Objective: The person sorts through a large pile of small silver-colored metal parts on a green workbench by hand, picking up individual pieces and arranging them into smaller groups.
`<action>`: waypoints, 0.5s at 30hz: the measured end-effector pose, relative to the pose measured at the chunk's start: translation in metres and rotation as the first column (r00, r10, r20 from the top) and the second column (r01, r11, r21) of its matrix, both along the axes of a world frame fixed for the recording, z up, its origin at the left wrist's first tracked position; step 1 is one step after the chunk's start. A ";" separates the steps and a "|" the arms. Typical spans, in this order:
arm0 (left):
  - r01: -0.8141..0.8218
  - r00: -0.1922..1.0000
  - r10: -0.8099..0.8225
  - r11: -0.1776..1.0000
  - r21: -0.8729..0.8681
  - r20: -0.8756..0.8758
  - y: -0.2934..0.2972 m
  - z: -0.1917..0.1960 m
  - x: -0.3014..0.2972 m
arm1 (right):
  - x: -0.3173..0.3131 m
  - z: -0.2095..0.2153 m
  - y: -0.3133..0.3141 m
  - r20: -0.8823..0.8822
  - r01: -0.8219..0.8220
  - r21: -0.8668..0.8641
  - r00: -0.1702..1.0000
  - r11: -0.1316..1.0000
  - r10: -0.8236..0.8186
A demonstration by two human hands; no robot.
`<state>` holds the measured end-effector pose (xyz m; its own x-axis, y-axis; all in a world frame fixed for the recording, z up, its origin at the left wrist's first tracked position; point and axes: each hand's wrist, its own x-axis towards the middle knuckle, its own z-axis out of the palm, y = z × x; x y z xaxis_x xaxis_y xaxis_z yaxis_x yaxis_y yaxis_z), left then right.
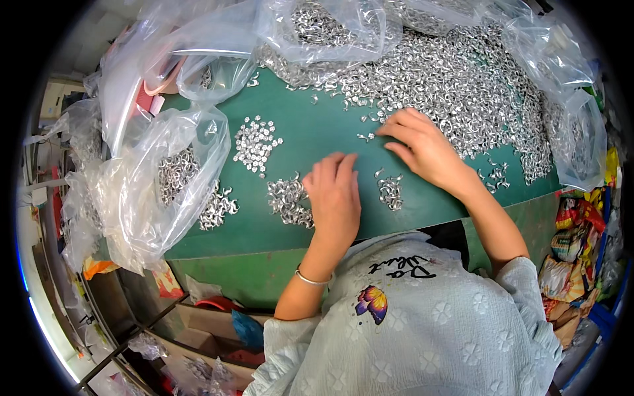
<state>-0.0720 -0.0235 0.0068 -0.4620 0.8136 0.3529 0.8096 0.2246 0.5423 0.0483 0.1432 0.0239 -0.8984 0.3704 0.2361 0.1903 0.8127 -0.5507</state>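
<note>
My left hand hovers over the green tabletop, its fingers apart and slightly blurred. It partly covers a pile of small curved metal pieces. My right hand is open, thumb and forefinger apart, its fingertips beside a few loose silver pieces at the front of a large heap of similar metal parts. Between my hands and nearer to me lies a small cluster of curved pieces. Farther left, small flower-shaped metal pieces are spread in a patch.
A clear plastic bag of metal parts lies open at the left, with some pieces spilled by its mouth. More clear bags line the back, and another sits at the right edge. Colourful packets are stacked beyond the table's right side.
</note>
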 end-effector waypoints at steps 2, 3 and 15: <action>-0.030 0.999 0.028 0.998 -0.061 -0.032 0.000 0.002 -0.001 | -0.016 -0.003 -0.006 -0.044 -0.008 0.117 0.999 0.993 0.014; -0.023 0.999 0.018 0.993 -0.112 -0.044 -0.002 -0.001 -0.004 | -0.021 -0.011 -0.005 -0.048 -0.034 0.186 0.998 0.982 0.044; -0.062 0.996 0.054 0.990 -0.124 -0.068 -0.018 -0.003 -0.016 | -0.028 -0.007 -0.015 0.149 -0.312 0.044 0.942 0.949 0.302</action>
<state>-0.0876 -0.0414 0.0041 -0.4894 0.8259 0.2800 0.8257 0.3355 0.4535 0.0207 0.1281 0.0172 -0.9915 0.0592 0.1161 -0.0037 0.8775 -0.4796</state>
